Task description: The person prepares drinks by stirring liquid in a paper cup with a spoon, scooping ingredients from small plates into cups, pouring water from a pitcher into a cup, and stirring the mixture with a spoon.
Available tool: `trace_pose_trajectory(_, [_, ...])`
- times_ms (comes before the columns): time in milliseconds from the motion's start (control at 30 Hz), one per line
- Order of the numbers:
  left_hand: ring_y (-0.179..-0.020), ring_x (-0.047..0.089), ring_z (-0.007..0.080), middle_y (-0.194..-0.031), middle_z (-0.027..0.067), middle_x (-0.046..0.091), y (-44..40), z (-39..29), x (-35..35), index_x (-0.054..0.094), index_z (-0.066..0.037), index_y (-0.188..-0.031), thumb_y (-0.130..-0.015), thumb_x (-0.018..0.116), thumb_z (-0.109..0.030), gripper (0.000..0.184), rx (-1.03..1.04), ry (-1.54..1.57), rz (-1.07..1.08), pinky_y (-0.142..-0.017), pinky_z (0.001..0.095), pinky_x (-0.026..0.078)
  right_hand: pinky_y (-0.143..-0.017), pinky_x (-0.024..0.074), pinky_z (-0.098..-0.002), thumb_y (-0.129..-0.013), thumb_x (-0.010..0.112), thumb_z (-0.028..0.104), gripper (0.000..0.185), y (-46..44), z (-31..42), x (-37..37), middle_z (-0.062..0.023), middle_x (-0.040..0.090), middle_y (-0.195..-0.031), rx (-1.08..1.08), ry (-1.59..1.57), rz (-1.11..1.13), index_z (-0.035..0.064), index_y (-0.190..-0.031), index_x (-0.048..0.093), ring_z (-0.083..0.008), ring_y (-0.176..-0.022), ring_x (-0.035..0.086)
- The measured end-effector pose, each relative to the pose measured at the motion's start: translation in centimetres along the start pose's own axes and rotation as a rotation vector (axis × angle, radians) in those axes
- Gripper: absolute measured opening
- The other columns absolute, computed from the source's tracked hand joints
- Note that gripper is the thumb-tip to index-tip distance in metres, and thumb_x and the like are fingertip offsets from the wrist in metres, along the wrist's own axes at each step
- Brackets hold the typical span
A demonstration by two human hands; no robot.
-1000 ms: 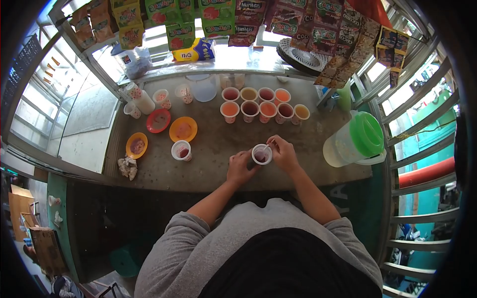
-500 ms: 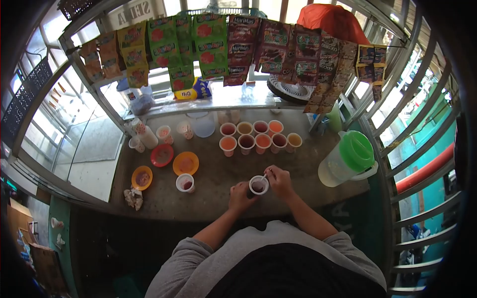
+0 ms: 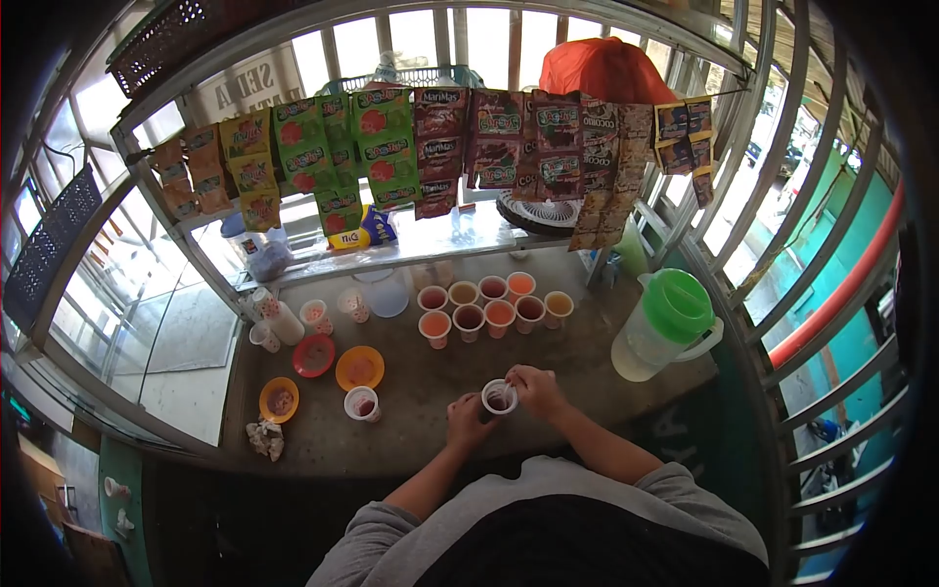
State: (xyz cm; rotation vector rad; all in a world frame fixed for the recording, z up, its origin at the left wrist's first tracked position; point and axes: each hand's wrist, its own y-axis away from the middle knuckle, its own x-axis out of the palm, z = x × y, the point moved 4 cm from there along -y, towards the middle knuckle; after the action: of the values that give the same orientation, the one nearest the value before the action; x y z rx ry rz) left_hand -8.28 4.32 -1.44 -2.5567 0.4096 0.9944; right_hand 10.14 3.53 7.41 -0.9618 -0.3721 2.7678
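Note:
Near the counter's front edge stands a plastic cup with a little dark red drink in it. My left hand is wrapped round its left side. Over its right rim, my right hand pinches a small white spoon, whose lower end dips into the cup. A second cup with some dark red in it sits to the left, apart from my hands. Beyond my hands, several filled cups stand in two rows, with orange, dark red and yellowish drinks.
To the right is a pitcher with a green lid. On the left lie a red plate, two orange plates and a crumpled wad. Drink sachets hang in strips across the back. Metal bars flank the right.
The whole view has shifted, so the counter sits lower in the picture. My right hand has come closer over the cup's rim, and less of the spoon shows. My left hand keeps its hold.

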Motion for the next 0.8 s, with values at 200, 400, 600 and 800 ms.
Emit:
trace_pose_trajectory(200, [-0.121,0.059,0.0269,-0.12,0.0096,0.069,0.0,0.2,0.1,0.066,-0.011,-0.125,-0.076,0.083,-0.038,0.058,0.02,-0.001,0.019,-0.103,0.0464,0.038,-0.076,0.0551,-0.0404,-0.099,0.056,0.016,0.02,0.0,0.2,0.0,-0.0176,0.071,-0.088,0.049,-0.046,0.003,0.0021,-0.093,0.069,-0.0349,-0.085,0.071])
trace_pose_trajectory(400, [-0.121,0.06,0.0267,-0.121,0.0099,0.069,0.0,0.3,0.2,0.066,-0.011,-0.126,-0.076,0.083,-0.036,0.058,0.022,-0.005,0.026,-0.103,0.0461,0.039,-0.076,0.0547,-0.0408,-0.099,0.054,0.016,0.02,0.0,0.0,0.2,-0.0165,0.071,-0.087,0.028,-0.037,0.02,0.0032,-0.092,0.068,-0.035,-0.085,0.071])
trace_pose_trajectory(600, [-0.121,0.06,0.0266,-0.121,0.0104,0.068,0.1,0.6,0.3,0.066,-0.011,-0.125,-0.075,0.083,-0.037,0.059,0.009,0.0,0.03,-0.103,0.046,0.039,-0.078,0.0537,-0.0426,-0.098,0.054,0.016,0.017,-0.2,0.2,0.5,-0.0162,0.07,-0.089,0.041,0.005,0.113,0.004,-0.096,0.065,-0.0352,-0.088,0.071])
trace_pose_trajectory(800, [-0.121,0.06,0.0267,-0.12,0.0102,0.069,0.2,0.7,0.4,0.067,-0.011,-0.124,-0.075,0.083,-0.037,0.057,0.036,-0.002,0.018,-0.101,0.0463,0.039,-0.079,0.053,-0.0429,-0.096,0.054,0.014,0.014,-0.7,0.1,1.0,-0.0184,0.069,-0.092,0.021,-0.024,0.191,0.0034,-0.097,0.063,-0.0376,-0.092,0.069])
